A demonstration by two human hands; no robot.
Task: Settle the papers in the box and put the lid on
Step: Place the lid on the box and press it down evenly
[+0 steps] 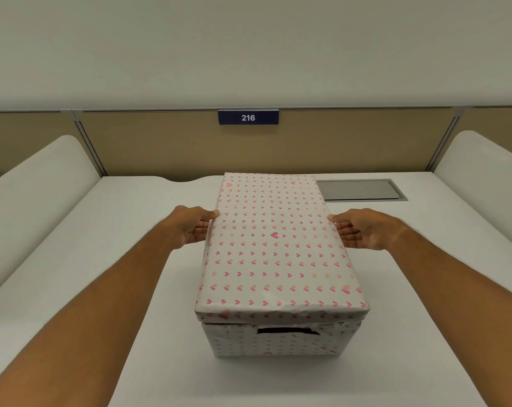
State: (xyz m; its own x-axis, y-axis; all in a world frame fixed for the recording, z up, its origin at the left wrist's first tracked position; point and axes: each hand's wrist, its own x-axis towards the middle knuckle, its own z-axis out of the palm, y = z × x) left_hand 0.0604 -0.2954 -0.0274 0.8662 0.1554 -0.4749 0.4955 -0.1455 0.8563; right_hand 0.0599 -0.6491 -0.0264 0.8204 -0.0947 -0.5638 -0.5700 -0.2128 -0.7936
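Note:
A box point(275, 340) wrapped in white paper with pink hearts stands on the white desk, a dark handle slot in its near end. Its matching lid point(275, 245) lies on top and covers the opening, so any papers inside are hidden. My left hand point(194, 227) is at the lid's left long edge, thumb on the top rim and fingers against the side. My right hand point(357, 230) mirrors it at the right long edge. Both hands hold the lid between them.
The desk point(116, 259) is bounded by beige partition panels behind, with a blue sign reading 216 point(248, 117). A grey cable hatch point(360, 190) lies flush in the desk behind the box on the right. Rounded white dividers point(43, 177) rise on both sides.

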